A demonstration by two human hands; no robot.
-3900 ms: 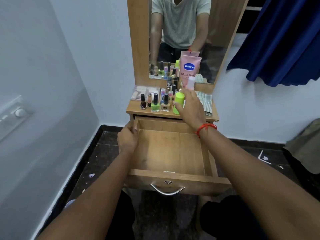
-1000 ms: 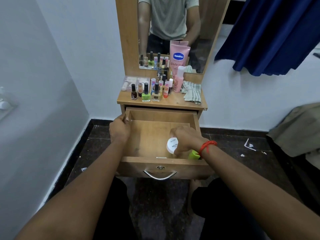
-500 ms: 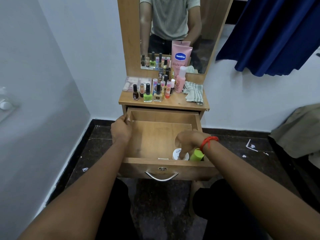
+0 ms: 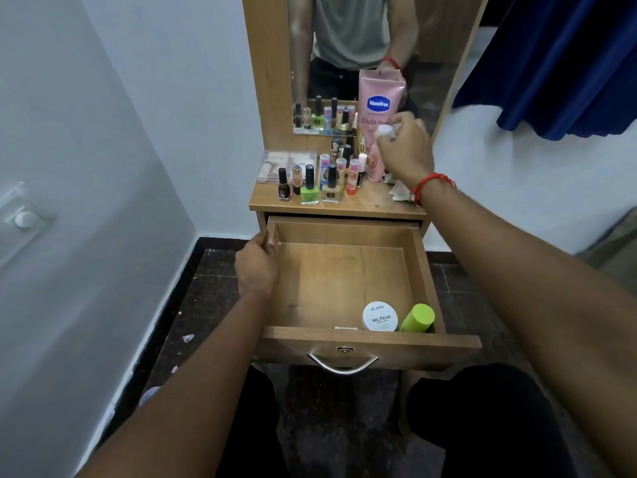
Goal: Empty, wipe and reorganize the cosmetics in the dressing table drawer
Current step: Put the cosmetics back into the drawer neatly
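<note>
Cosmetics are split between the bench top and the open drawer [image 4: 344, 281], and the right hand [image 4: 406, 151] is up among those on top: its fingers [image 4: 391, 146] are curled closed around the white cap of a small pink bottle [image 4: 375, 167] that stands upright just in front of the tall pink Vaseline tube [image 4: 379, 98], which leans at the mirror [image 4: 358, 36]. A red thread band [image 4: 432, 186] circles that wrist, and a crumpled cloth [image 4: 400, 193] shows just beneath it on the bench [image 4: 362, 205]. The left hand [image 4: 256, 267] grips the drawer's left side wall near its back corner, fingers folded over the edge. Left of the pink bottle, a cluster of nail polish bottles [image 4: 320, 184] stands upright, with a clear flat case [image 4: 287, 163] behind them. Well apart from both hands, at the drawer's front right corner, a white round nail polish remover tub [image 4: 380, 317] sits beside a lime green bottle [image 4: 417, 318], the two nearly touching. The remaining drawer floor is bare wood, and a curved metal handle [image 4: 343, 365] hangs on the front panel.
</note>
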